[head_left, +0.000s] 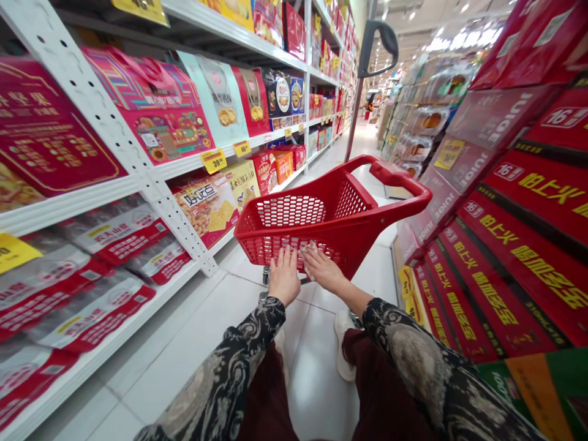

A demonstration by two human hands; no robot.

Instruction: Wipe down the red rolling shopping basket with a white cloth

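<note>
A red plastic rolling shopping basket (316, 226) with honeycomb holes stands on the floor in front of me, its inside bare where I can see it. My left hand (285, 275) lies against its near side wall, fingers stretched out and holding nothing. Close beside it on the same wall is my right hand (323, 267), its fingers bent over a small crumpled white tissue (309, 247). Part of that tissue is hidden under the fingers. The basket's red carry handle (399, 180) is at the right. Its long pull handle with a dark grey grip (365, 52) stands up behind.
White shelves (179, 162) with boxed snacks and bottle packs (119, 239) line the left. Stacked red drink cartons (519, 245) rise close on the right. Further back are wrapped goods (427, 119). My shoes (343, 346) stand on the tiled floor (184, 343) near the basket.
</note>
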